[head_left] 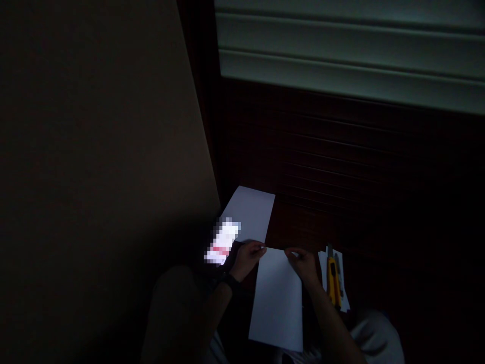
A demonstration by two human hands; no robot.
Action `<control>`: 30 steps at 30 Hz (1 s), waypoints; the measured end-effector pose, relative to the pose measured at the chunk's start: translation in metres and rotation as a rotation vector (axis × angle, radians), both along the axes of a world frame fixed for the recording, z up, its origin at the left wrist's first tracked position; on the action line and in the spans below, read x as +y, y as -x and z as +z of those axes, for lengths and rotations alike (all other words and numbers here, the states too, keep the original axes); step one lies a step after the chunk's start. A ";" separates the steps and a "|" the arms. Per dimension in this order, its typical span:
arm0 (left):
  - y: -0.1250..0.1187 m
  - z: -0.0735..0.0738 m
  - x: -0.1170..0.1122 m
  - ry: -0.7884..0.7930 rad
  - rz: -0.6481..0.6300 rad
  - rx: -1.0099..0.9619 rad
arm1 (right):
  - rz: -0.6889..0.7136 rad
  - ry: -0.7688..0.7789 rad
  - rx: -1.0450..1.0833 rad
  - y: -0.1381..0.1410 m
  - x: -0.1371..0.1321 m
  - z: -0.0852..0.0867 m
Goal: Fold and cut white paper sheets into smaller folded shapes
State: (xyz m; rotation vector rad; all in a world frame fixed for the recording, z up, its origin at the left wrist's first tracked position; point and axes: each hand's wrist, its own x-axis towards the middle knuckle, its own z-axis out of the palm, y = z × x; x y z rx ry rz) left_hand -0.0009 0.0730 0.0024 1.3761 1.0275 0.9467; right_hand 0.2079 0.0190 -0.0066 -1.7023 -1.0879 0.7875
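A white sheet of paper (278,303) hangs down toward my lap, its far edge between my two hands. My left hand (249,254) pinches the far left corner with thumb and fingertips. At the far right corner, my right hand (301,262) is closed on the same sheet. Beyond my left hand lies another white sheet (252,207). A lit phone (222,242), its screen blurred out, sits just left of that hand. To the right of my right forearm, a yellow utility knife (333,283) rests on some white paper pieces (344,298).
A grey pen-like item (339,275) lies beside the knife. A plain wall (113,126) rises on the left. Ahead stands a dark wooden slatted panel (322,136) with pale slats (341,50) above it. My knees flank the sheet. The scene is very dim.
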 end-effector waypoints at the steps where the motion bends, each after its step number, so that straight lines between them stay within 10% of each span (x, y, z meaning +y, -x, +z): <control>1: 0.000 -0.001 0.000 0.000 0.003 -0.001 | -0.001 0.002 0.002 0.000 0.000 0.000; 30: 0.000 0.004 -0.002 0.018 0.009 0.023 | 0.022 -0.003 0.085 -0.001 -0.001 0.000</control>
